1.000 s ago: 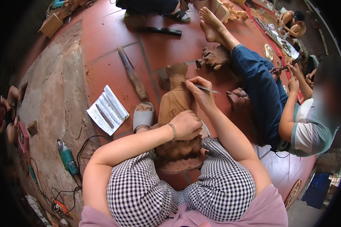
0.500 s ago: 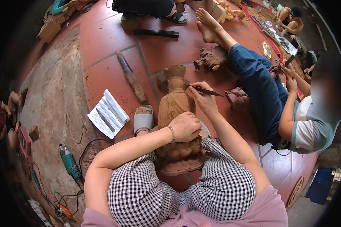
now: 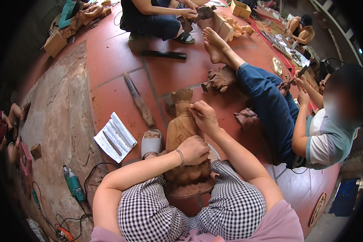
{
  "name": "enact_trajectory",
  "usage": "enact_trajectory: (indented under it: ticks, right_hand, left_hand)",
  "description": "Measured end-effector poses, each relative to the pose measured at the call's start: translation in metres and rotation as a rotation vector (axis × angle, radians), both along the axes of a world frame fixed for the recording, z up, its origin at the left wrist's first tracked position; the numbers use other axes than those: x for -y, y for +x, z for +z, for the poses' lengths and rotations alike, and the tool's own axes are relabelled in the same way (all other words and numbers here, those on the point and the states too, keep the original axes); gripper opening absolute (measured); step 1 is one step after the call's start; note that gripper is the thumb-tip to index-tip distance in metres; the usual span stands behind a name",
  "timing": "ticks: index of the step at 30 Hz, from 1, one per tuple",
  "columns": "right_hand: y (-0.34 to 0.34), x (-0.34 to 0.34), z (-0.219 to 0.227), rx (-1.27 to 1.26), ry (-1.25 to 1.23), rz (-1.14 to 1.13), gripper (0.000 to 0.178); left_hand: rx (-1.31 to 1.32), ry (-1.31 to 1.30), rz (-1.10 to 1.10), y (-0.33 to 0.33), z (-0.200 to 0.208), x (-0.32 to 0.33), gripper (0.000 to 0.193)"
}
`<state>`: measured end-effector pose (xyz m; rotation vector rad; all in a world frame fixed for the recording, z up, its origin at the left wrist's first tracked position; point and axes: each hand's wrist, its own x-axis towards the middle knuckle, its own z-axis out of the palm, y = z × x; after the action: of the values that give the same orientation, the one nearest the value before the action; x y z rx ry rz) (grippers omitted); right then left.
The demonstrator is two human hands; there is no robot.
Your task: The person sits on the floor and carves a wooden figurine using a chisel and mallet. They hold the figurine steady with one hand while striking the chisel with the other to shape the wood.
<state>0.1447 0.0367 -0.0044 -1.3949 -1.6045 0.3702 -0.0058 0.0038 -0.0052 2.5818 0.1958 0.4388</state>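
Observation:
A brown carved wooden statue [image 3: 182,129] lies between my knees, head pointing away from me, its round base near my lap. My left hand [image 3: 194,150] is closed over the statue's lower body and steadies it. My right hand [image 3: 205,116] grips a thin carving tool [image 3: 194,107] whose tip touches the statue near its neck. My legs wear black-and-white checked trousers [image 3: 149,209].
A person in jeans [image 3: 270,109] sits close on the right, carving a small piece. Another person [image 3: 157,16] sits at the far end. On the red tile floor lie a long wooden mallet [image 3: 138,100], a white tool roll [image 3: 115,137], a sandal [image 3: 151,143], wood carvings [image 3: 220,79] and a green power tool [image 3: 73,183].
My right hand has drawn the tool slightly back toward the statue's neck. My left hand stays on the statue. The view has tilted a little.

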Motion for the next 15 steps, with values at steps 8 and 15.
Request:
enact_trajectory:
  ticks: [8,15]
  right_hand:
    - [-0.004,0.005,0.014,0.119,-0.080,0.022,0.008]
    - [-0.009,0.012,0.017,0.285,-0.042,-0.007,0.010]
  left_hand:
    - [-0.043,0.023,-0.005,-0.002,-0.001,0.001,0.019]
    - [-0.078,0.056,-0.038,-0.002,0.007,-0.001,0.019]
